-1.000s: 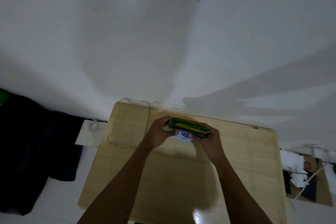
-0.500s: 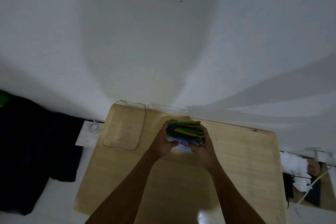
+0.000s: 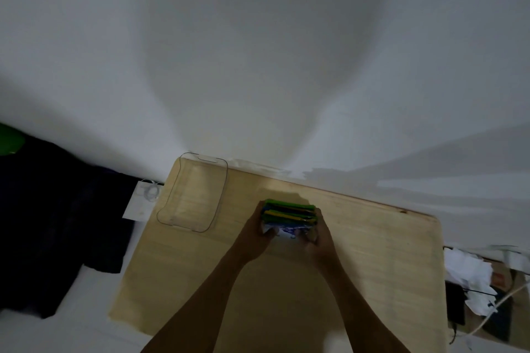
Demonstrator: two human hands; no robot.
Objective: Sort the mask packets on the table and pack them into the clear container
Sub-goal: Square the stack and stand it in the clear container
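Note:
A stack of mask packets (image 3: 288,213), with green, yellow and blue edges and a white-and-blue packet at the bottom, is squeezed between both hands above the wooden table (image 3: 372,252). My left hand (image 3: 255,233) grips its left end and my right hand (image 3: 319,238) its right end. The clear container (image 3: 192,195) sits at the table's far left corner, to the left of the stack and apart from it; nothing shows inside it.
A white wall rises right behind the table. Dark cloth (image 3: 57,223) lies on the floor to the left, next to a white sheet with a coiled cable (image 3: 143,200). Crumpled white paper and cables (image 3: 473,275) lie past the table's right edge.
The stack has been squared up between both hands, looking more compact now. It sits closer to the table's middle in view, and the hands have closed in on its ends.

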